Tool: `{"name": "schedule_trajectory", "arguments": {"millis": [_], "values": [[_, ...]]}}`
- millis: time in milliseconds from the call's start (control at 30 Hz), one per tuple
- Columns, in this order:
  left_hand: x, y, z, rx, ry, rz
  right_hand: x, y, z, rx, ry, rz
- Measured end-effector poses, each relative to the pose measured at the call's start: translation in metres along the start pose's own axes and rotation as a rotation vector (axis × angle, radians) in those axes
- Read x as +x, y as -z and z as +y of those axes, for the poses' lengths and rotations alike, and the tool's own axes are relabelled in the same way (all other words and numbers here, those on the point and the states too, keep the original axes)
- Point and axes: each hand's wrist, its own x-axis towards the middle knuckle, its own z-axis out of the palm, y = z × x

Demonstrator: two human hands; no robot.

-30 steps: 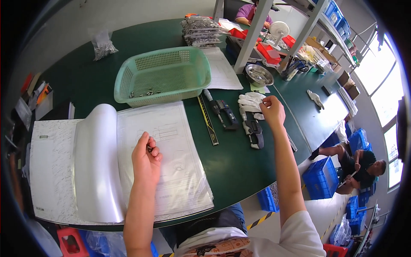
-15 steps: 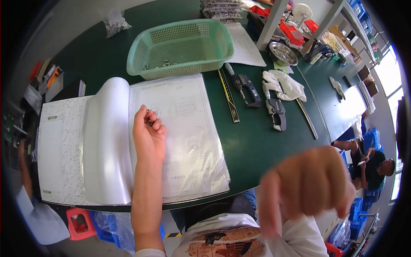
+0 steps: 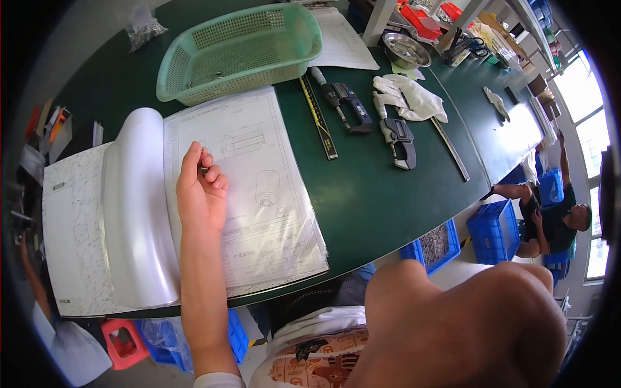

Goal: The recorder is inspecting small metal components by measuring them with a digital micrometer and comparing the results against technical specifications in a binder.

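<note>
My left hand (image 3: 204, 187) is palm up over the open drawing binder (image 3: 284, 246), its fingers curled around a small metal part (image 3: 204, 171). Most of that part is hidden by the fingers. Large and out of focus, my right hand (image 3: 466, 317) is raised close to the camera at the lower right. Its fingers cannot be made out, nor whether anything is in them. The page beneath my left hand carries a technical drawing in a clear sleeve. A turned page (image 3: 139, 213) curls up to the left of my forearm.
A green perforated basket (image 3: 239, 52) with a few small metal pieces stands beyond the binder. To the right lie a tape-like ruler (image 3: 318, 119), two digital micrometers (image 3: 349, 107), a white glove (image 3: 414, 97) and a steel bowl (image 3: 406, 50). A person (image 3: 550, 213) sits near blue crates (image 3: 493, 231).
My right hand has come closer to the camera and lower. The view has shifted, so the table things sit further left and up. My left hand keeps its curled grip over the page.
</note>
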Motion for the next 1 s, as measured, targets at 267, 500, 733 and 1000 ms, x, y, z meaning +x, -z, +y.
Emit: {"name": "schedule_trajectory", "arguments": {"millis": [267, 500, 733, 1000], "values": [[-0.001, 0.012, 0.002, 0.047, -0.064, 0.031, -0.018, -0.032, -0.012, 0.194, 0.071, 0.052], [-0.001, 0.016, 0.005, 0.066, -0.110, 0.075, -0.004, -0.015, -0.005, 0.367, 0.118, 0.097], [0.001, 0.010, -0.008, 0.004, -0.040, 0.033, -0.070, 0.059, -0.103, -1.473, -0.231, 1.108], [0.000, 0.018, -0.001, 0.018, -0.065, 0.050, -0.130, 0.100, -0.121, -2.180, -1.228, 1.104]]}}
